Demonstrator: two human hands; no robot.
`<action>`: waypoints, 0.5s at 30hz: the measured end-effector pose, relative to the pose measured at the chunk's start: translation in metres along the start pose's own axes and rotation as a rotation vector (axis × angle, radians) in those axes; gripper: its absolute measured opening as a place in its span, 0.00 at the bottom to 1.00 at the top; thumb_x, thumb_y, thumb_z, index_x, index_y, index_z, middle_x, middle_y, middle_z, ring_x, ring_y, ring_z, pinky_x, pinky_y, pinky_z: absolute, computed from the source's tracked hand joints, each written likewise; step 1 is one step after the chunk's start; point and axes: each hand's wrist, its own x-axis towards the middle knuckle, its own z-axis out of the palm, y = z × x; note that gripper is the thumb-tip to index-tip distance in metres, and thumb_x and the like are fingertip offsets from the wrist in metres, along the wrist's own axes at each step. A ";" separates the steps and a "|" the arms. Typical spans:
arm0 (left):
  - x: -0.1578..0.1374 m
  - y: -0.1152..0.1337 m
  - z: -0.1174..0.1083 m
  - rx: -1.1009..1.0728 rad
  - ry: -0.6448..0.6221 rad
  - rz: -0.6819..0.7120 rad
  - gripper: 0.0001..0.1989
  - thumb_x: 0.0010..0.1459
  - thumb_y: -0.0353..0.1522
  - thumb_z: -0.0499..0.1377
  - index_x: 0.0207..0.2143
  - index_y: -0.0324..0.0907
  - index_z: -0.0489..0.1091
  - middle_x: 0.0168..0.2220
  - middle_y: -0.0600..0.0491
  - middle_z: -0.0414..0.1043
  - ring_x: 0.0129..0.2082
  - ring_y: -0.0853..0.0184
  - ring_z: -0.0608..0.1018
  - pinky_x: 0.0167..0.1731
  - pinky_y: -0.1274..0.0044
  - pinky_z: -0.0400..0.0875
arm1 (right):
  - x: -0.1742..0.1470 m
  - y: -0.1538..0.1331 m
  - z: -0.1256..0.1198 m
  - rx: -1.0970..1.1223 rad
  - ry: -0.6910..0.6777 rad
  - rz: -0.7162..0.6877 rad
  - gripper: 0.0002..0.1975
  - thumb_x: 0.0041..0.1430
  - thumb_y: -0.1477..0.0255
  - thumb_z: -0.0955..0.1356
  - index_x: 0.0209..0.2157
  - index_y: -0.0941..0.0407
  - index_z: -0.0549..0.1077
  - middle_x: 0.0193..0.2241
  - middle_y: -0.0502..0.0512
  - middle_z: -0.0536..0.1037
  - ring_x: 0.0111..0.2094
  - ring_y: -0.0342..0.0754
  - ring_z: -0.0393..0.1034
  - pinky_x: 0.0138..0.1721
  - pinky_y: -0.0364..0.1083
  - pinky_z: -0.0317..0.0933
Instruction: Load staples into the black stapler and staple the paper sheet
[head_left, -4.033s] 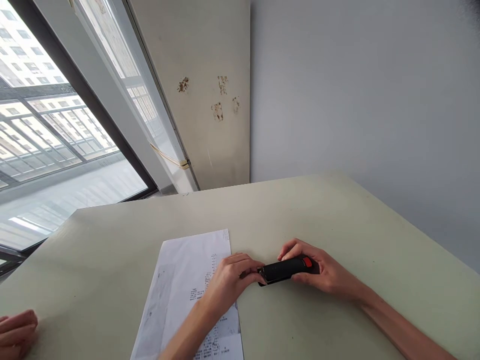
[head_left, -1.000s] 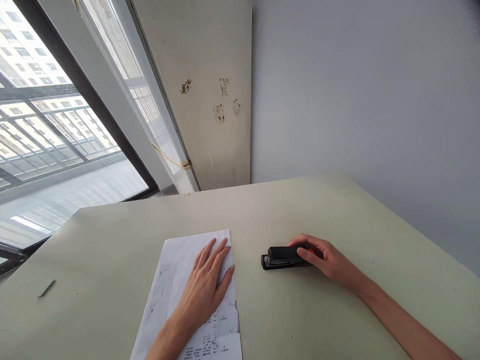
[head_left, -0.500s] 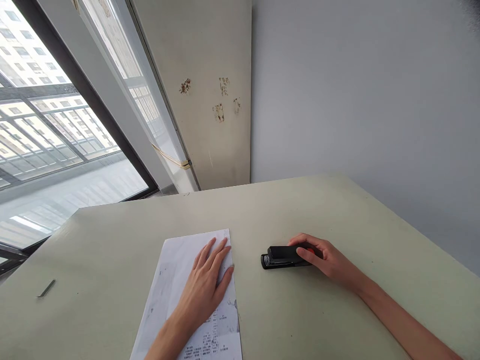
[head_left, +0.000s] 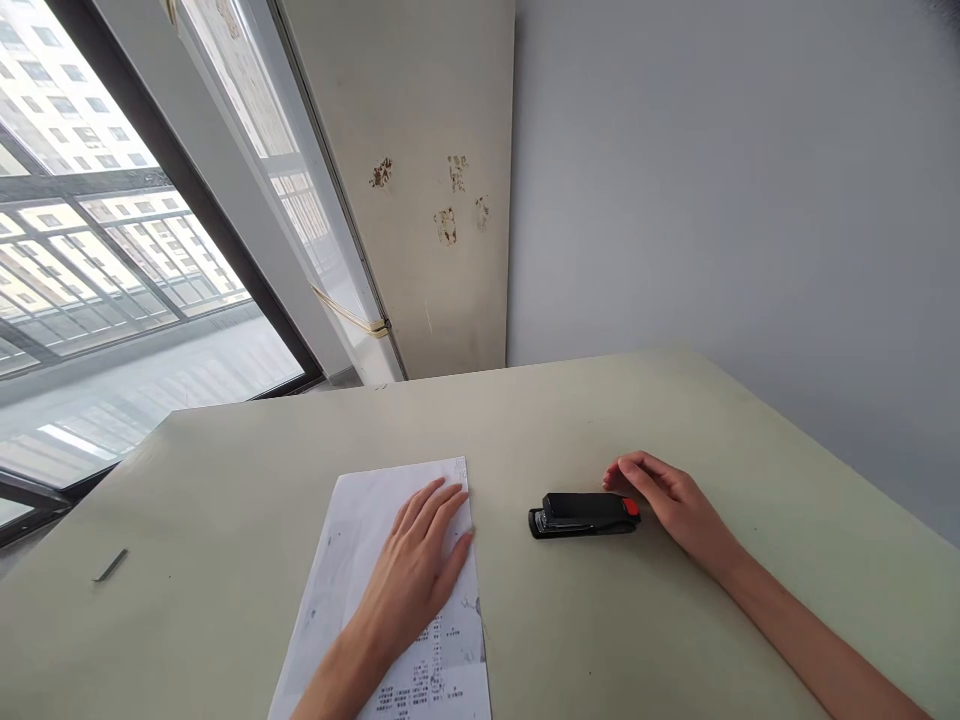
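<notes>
My left hand (head_left: 412,560) lies flat on a printed sheet of paper (head_left: 352,530), fingers stretched toward its upper right corner. The print on the sheet is too small to read. To the right of the paper, a black stapler (head_left: 581,512) with a red patch at its rear end rests on the table, its front end pointing left. Just behind and right of the stapler is my right hand (head_left: 664,490), clear of it and holding nothing. Its fingers are loosely curled, with the thumb over them.
A small grey metal strip, perhaps staples (head_left: 111,565), lies on the left of the pale green table (head_left: 570,420). Beyond the table stand a grey wall (head_left: 712,200), a stained beige panel (head_left: 442,290) and a window (head_left: 127,260) on the left.
My right hand has let go of the stapler and lifted slightly up and right of it. My left hand stays on the paper. The view has shifted a little.
</notes>
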 end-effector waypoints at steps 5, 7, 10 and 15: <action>-0.002 0.011 -0.008 -0.078 -0.081 0.080 0.15 0.69 0.24 0.46 0.38 0.46 0.70 0.35 0.54 0.76 0.31 0.66 0.77 0.32 0.73 0.72 | 0.001 0.004 0.001 -0.058 -0.021 -0.010 0.27 0.68 0.43 0.63 0.36 0.51 0.76 0.40 0.57 0.82 0.46 0.57 0.77 0.48 0.51 0.72; -0.004 0.013 -0.007 -0.036 -0.103 0.126 0.16 0.67 0.22 0.44 0.30 0.45 0.65 0.27 0.56 0.70 0.24 0.68 0.71 0.25 0.74 0.64 | 0.001 0.004 0.001 -0.059 -0.020 -0.007 0.26 0.68 0.43 0.63 0.36 0.51 0.77 0.40 0.57 0.82 0.46 0.57 0.77 0.47 0.50 0.72; -0.006 0.013 -0.004 0.033 -0.132 0.154 0.16 0.67 0.22 0.43 0.29 0.45 0.62 0.25 0.56 0.66 0.21 0.69 0.67 0.22 0.74 0.60 | 0.000 0.001 0.001 -0.074 -0.018 -0.001 0.25 0.69 0.45 0.63 0.36 0.50 0.76 0.40 0.57 0.82 0.45 0.57 0.77 0.47 0.50 0.71; -0.007 0.012 0.001 0.057 -0.171 0.163 0.16 0.67 0.22 0.43 0.29 0.45 0.59 0.26 0.56 0.66 0.21 0.68 0.67 0.24 0.73 0.60 | -0.001 -0.002 0.001 -0.077 -0.035 -0.007 0.23 0.70 0.46 0.62 0.35 0.49 0.76 0.39 0.55 0.81 0.45 0.58 0.76 0.48 0.51 0.70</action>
